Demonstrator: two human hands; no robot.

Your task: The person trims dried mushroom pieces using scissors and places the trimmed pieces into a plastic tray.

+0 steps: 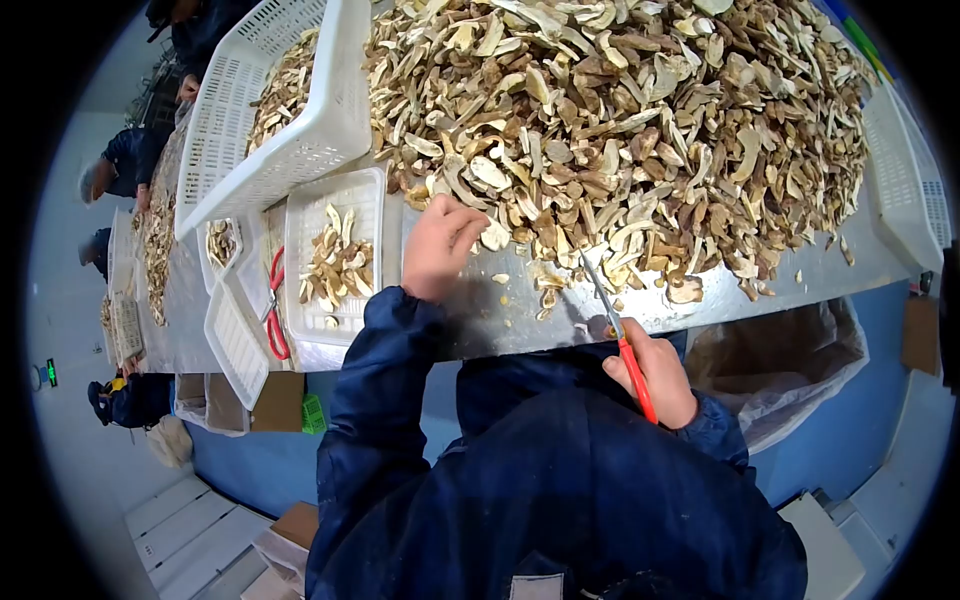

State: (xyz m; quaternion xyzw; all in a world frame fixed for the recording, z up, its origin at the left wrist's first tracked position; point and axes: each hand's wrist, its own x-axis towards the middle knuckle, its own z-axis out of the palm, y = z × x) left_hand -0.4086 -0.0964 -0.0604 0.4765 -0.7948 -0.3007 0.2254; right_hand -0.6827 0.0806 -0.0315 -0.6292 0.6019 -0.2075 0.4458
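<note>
Dried mushroom slices (pixel 620 130) lie in a big heap on the metal table in front of me. At the heap's near left edge is my left hand (pixel 438 245), its fingers bent and drawn together. A pale slice (pixel 495 235) shows beside the fingertips; whether they hold it or another piece is hidden. My right hand (pixel 660 375) grips red-handled scissors (pixel 638 380), thumb along the handle. The scissor blades point up and away toward the near edge of the heap, close to some loose slices. Small crumbs lie on the metal between my hands.
Left of me stand a shallow white tray (pixel 378 230) with some slices and a large white basket (pixel 345 110). Red-handled scissors (pixel 274 310) lie beside the tray. A lined bin (pixel 840 370) sits below the table edge at right. Other people work along the far left.
</note>
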